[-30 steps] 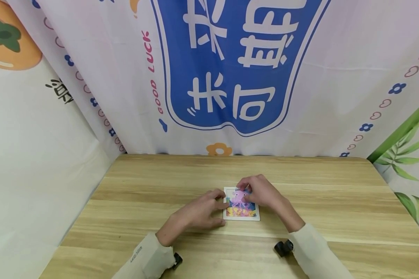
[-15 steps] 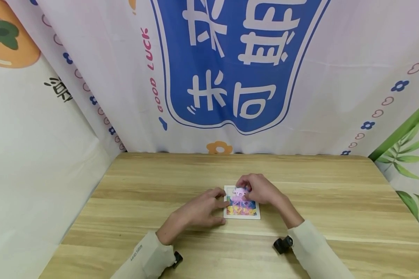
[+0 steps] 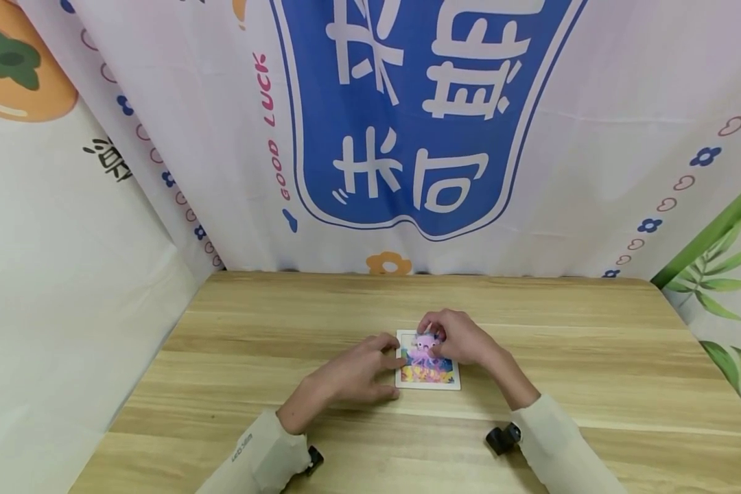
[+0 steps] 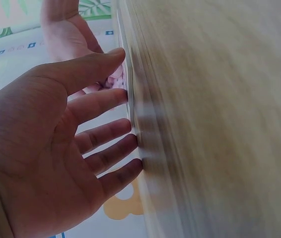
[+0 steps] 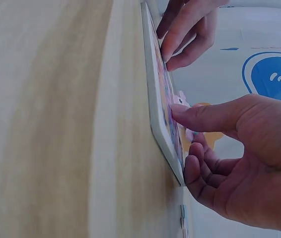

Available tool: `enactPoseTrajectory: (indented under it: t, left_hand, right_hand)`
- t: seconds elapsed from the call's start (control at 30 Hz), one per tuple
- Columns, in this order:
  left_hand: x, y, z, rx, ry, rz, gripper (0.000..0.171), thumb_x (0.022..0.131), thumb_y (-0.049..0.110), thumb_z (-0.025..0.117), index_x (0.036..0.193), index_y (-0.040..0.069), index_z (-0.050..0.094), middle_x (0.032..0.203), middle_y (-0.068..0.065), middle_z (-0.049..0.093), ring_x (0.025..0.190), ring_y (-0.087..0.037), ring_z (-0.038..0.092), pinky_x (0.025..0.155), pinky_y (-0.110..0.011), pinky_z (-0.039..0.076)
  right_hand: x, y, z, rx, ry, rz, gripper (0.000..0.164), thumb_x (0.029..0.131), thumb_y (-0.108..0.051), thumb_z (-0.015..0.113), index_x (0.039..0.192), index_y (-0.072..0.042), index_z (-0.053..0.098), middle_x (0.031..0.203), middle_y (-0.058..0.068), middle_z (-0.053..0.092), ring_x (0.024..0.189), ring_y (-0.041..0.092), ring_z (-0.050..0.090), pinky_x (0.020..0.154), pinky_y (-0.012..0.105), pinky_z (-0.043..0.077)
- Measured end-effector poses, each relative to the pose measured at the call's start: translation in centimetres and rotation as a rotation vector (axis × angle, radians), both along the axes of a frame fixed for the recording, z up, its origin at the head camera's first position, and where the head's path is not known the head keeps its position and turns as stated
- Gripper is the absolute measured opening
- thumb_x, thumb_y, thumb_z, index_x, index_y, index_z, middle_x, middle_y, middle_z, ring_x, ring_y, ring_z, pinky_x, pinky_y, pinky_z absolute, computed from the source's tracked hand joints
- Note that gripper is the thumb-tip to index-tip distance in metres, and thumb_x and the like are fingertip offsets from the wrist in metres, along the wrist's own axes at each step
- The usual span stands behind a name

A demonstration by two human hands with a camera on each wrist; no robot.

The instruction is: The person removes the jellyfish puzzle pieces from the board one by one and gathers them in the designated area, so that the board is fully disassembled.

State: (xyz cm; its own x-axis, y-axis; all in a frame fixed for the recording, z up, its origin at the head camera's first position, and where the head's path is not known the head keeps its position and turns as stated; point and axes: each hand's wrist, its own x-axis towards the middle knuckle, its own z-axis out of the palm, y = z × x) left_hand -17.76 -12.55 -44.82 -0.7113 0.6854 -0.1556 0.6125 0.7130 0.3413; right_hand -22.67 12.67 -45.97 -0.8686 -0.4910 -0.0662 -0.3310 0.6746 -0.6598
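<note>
A square picture puzzle board [image 3: 429, 386] with a white rim lies on the table, showing a pink octopus above yellow shapes. My right hand [image 3: 466, 343] pinches a pink puzzle piece [image 3: 426, 341] with the octopus's face, at the upper part of the picture. In the right wrist view, the thumb [image 5: 195, 116] is on the near side of this piece [image 5: 181, 97], and it stands tilted up from the board. My left hand [image 3: 361, 370] rests at the board's left edge, its fingers extended and spread in the left wrist view, fingertips [image 4: 123, 96] right at the rim.
The wooden table [image 3: 253, 343] reaches back to a printed curtain [image 3: 593, 171]. A small black camera [image 3: 502, 439] sits at the right sleeve. Low in the right wrist view, a thin flat thing [image 5: 183, 216] lies beyond the board.
The octopus-face piece changes its tilt slightly in my right hand's fingers, its face catching more light half a second ago. Both hands stay in nearly the same places.
</note>
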Motion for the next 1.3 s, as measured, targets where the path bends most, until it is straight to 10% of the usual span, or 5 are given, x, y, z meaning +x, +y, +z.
enactPoseTrajectory:
  t: [1.3]
  left_hand:
    - [0.0,0.1,-0.1,-0.007,-0.002,0.013,0.058,0.098,0.039,0.08,0.15,0.018,0.065,0.16,-0.009,0.052,0.147,-0.027,0.052,0.123,-0.044,0.048]
  right_hand:
    - [0.2,1.3,-0.1,-0.062,-0.026,0.02,0.019,0.101,0.001,0.063,0.108,-0.011,0.076,0.086,0.001,0.067,0.078,0.013,0.056,0.072,0.027,0.048]
